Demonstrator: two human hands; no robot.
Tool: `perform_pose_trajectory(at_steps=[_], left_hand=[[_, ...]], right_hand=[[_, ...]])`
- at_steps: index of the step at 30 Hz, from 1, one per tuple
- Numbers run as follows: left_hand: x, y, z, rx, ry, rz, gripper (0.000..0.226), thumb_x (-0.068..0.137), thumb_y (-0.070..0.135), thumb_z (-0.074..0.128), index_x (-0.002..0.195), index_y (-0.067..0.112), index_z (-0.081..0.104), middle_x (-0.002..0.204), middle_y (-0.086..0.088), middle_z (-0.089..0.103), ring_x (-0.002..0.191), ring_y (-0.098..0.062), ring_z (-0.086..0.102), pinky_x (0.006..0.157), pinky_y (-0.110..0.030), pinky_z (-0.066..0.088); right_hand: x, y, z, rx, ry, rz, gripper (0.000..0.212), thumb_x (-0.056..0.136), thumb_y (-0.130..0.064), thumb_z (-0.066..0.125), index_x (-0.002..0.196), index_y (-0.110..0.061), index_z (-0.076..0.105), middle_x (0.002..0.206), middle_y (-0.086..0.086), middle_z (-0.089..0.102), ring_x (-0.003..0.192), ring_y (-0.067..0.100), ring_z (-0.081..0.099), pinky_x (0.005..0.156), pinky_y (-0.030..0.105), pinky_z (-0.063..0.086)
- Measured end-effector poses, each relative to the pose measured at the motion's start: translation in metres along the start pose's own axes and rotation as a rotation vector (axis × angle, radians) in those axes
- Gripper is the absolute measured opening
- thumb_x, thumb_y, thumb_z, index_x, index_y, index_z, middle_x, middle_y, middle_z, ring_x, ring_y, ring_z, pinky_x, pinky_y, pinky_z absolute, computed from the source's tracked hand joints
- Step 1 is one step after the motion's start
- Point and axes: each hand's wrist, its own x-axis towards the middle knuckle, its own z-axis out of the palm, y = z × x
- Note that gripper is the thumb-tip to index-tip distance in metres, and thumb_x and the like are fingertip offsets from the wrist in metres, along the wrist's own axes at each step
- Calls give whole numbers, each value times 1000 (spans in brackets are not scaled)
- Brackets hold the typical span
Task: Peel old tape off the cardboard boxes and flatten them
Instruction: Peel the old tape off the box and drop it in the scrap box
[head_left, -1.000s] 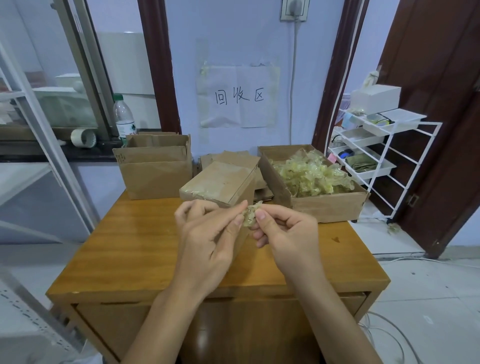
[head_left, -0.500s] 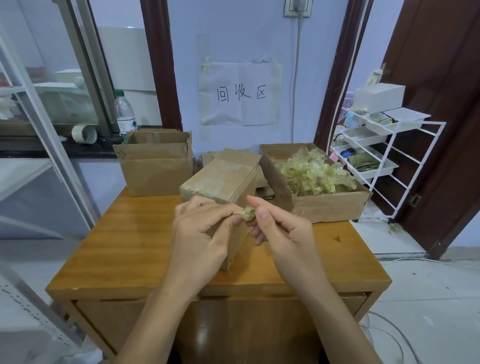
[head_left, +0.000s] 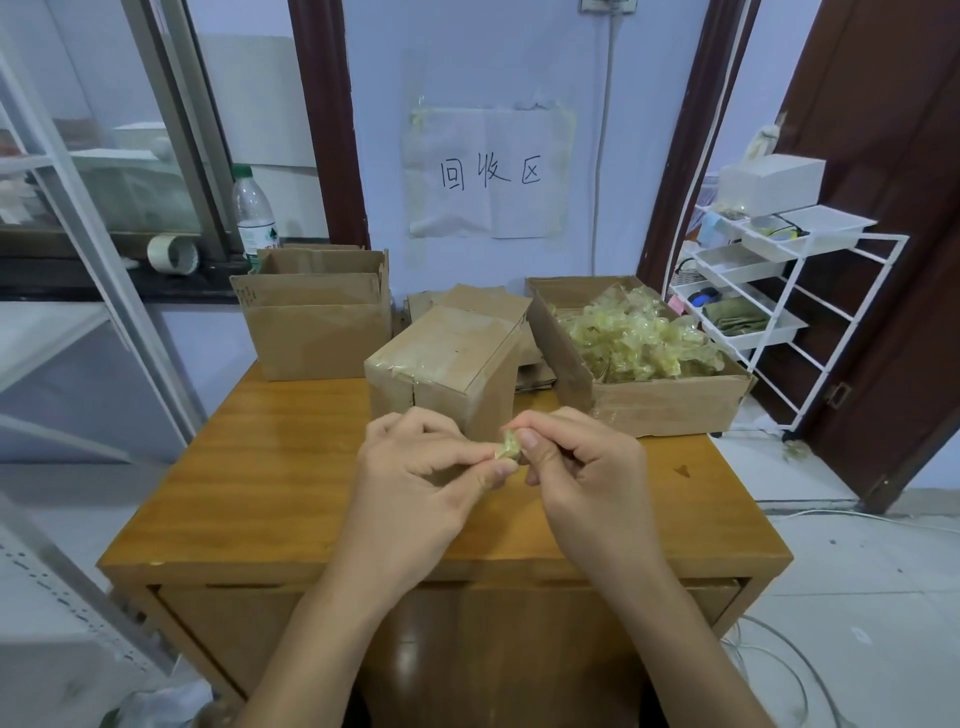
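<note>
Tape, a small crumpled wad of yellowish clear packing tape (head_left: 508, 447), sits just below the middle of the frame, pinched between the fingertips of both hands above the near half of the orange-brown wooden table (head_left: 249, 483). The left hand (head_left: 421, 478) curls its thumb and forefinger tightly onto the wad's left side, and the right hand (head_left: 582, 467) nips its right side with thumb and forefinger, the other fingers folded under; both grips are narrow and closed on the wad, which bridges the two hands. Straight behind the hands, touching or nearly touching them in this view, stands the closed brown cardboard box with glossy tape across its top (head_left: 447, 358), its long axis running away from the viewer toward upper right. My reading is that the wad goes next into the open shallow cardboard box heaped with peeled yellowish tape (head_left: 675, 405), which lies up and to the right of the grip; the right hand is the nearer one for that drop. A taller open brown carton (head_left: 317, 327) stands at the far left of the table, and flattened cardboard pieces (head_left: 467, 299) lie between the cartons at the back. Hidden points: the hands cover the lower front of the closed box, so whether the wad is free of the box or joined to it by a strip cannot be told, and the wad's exact shape is too small to make out.
</note>
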Motion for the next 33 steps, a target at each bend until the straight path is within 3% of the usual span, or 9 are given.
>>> perform_pose_trajectory(at_steps=[4,8,10,12,16,19,23,27,33], left_hand=[[5,-4,-7,-74,42,-97,23,68,51,89,88,42,80,85,15,71,87,-18,65,84,-50,51],[13,1,-12,-202,-59,-61,33,75,23,88,107,27,80,93,8,73,89,-19,67,78,-25,52],[13,0,-12,-229,-111,4,32,82,15,83,113,21,80,99,6,75,93,-19,69,79,-21,52],[11,-3,-13,-252,-94,19,27,83,14,82,110,19,81,99,4,75,92,-19,69,79,-22,52],[8,-2,-12,-230,-33,47,15,82,22,82,96,17,82,93,7,74,87,-17,70,75,-24,55],[9,2,-11,-182,14,116,11,84,23,80,94,18,82,91,7,75,86,-16,71,75,-23,55],[13,4,-12,-242,31,105,12,84,18,80,95,22,80,91,8,77,87,-15,73,76,-22,56],[13,3,-5,-333,89,6,17,84,14,79,98,23,79,94,8,79,89,-15,75,78,-25,59],[-3,10,13,-360,140,-52,13,95,12,74,105,15,80,95,5,80,91,-21,76,75,-27,60]], right_hand=[[1,-3,-3,98,2,48,16,97,-16,67,100,-22,82,78,-15,72,70,12,68,59,19,49],[-1,-12,2,242,-57,145,22,104,-10,60,104,-19,80,71,-10,69,60,9,63,57,18,48],[-1,-13,-1,313,-92,189,28,107,-13,54,97,-18,79,67,0,68,58,10,59,57,23,47],[-1,-16,-5,372,-156,211,32,108,-20,51,93,-20,79,67,5,66,59,14,59,59,24,47],[-5,-24,-4,379,-222,155,19,98,-31,66,110,-24,78,74,-2,69,65,3,60,60,17,48],[-1,-18,-5,448,-236,190,26,93,-28,71,116,-16,79,74,-2,68,66,5,57,60,19,47],[2,-9,-7,634,-266,381,47,84,-41,76,128,-25,74,71,5,63,64,17,54,57,27,48],[-4,-10,-5,617,-227,260,34,92,-20,69,125,-14,73,80,4,70,68,13,62,56,25,54],[-8,-15,-2,191,25,-22,10,97,-24,71,106,-22,75,81,-8,73,64,13,69,54,23,56]])
